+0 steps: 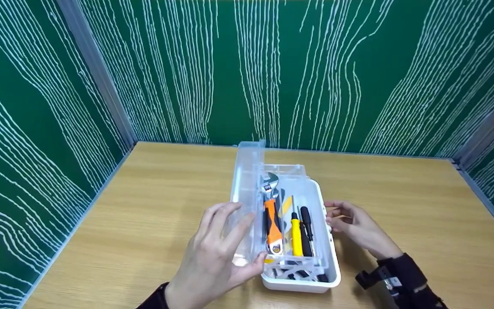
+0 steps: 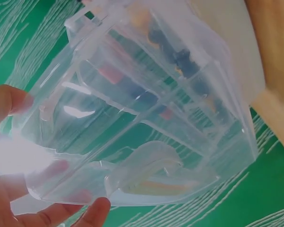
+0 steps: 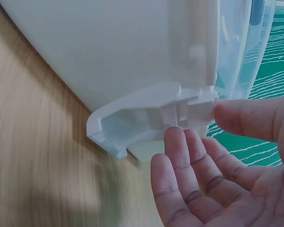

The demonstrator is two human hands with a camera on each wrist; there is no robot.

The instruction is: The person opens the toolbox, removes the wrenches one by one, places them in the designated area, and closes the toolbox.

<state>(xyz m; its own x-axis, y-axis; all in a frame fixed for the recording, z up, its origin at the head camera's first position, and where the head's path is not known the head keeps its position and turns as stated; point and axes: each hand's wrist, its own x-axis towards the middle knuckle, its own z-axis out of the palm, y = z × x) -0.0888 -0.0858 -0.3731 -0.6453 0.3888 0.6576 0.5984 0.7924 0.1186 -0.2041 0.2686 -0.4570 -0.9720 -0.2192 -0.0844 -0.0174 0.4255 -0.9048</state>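
A white toolbox [image 1: 300,286] stands on the table, its clear lid [image 1: 247,171] raised on the left. My left hand [image 1: 215,249] holds the near end of the lid, thumb and fingers round its edge; in the left wrist view some fingertips show through the clear plastic. On the box's right side, my right hand [image 1: 358,225] pinches a white latch [image 3: 132,118], thumb at its top and fingers against it. Inside, the clear tray [image 1: 305,261] bears an orange-handled adjustable wrench [image 1: 274,225], a yellow screwdriver [image 1: 296,236] and dark-handled screwdrivers [image 1: 305,218].
The wooden table [image 1: 161,184] runs back to a green wall [image 1: 225,86] with white wavy lines. Grey metal posts [image 1: 101,73] mark the corners. More tools lie under the tray, partly hidden.
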